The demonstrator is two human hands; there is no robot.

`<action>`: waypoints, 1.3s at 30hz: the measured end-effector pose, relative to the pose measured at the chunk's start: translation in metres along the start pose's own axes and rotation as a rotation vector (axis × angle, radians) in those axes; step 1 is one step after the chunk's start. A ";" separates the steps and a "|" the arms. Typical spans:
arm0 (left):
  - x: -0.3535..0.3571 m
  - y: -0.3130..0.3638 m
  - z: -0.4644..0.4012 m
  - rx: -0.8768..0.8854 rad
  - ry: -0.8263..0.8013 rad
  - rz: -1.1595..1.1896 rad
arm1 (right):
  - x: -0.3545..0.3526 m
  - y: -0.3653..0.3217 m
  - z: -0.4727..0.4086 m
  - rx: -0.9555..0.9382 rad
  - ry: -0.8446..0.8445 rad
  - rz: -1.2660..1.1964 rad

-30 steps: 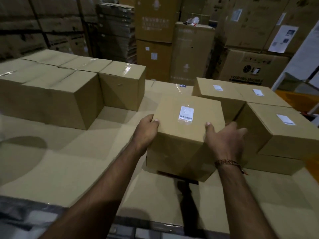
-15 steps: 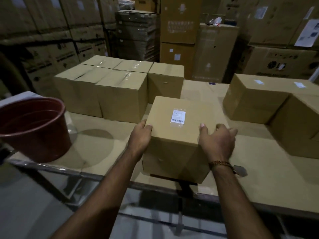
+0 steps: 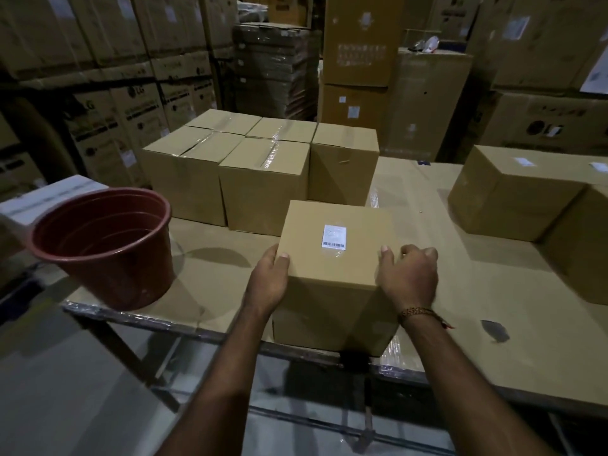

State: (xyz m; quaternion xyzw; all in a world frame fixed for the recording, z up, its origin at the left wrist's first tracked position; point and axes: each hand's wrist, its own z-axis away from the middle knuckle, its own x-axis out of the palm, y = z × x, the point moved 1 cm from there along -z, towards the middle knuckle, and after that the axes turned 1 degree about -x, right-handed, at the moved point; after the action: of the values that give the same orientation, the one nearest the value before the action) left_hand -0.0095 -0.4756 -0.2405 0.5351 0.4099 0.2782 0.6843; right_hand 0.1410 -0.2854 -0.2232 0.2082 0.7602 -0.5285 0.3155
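Left hand [image 3: 268,284] clamps 1 side of the labelled box [image 3: 332,274], right hand [image 3: 409,278] curls over the other, thumbs on top: a squeeze grip for carrying, I'd say. Box sits upright at the near edge of the desk [image 3: 493,291], label [image 3: 334,236] up, barcode towards the person, long axis seemingly running away; red bucket [image 3: 108,245] left.

Dim, warm-brown light throughout; it falls from overhead, brightest on the top of the box [image 3: 332,225] gripped between the left hand [image 3: 268,281] and right hand [image 3: 408,278], where the white label [image 3: 334,236] nearly bleaches out; left of the grip the bucket [image 3: 125,278] is slightly smeared by blur and throws a soft oval shadow on the table [image 3: 477,274]; tape [image 3: 269,156] on the cartons [image 3: 263,192] beyond the grip glints; the far stacks [image 3: 98,93] sink into murk and lean with wide-angle bending; the forearms below the grip are dark.
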 end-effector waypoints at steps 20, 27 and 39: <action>0.050 0.053 -0.066 0.290 0.059 -0.793 | 0.048 -0.041 -0.070 -0.462 -0.383 0.080; 0.050 0.034 -0.083 0.310 -0.046 -0.814 | 0.063 -0.047 -0.069 -0.469 -0.287 0.157; 0.051 0.037 -0.078 0.311 -0.068 -0.894 | 0.074 -0.065 -0.087 -0.088 -0.195 -0.011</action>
State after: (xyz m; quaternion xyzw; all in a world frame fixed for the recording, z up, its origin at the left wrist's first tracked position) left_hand -0.0482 -0.3849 -0.2251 0.4108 0.6142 -0.1260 0.6619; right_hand 0.0230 -0.2283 -0.2105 0.1378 0.7496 -0.5138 0.3939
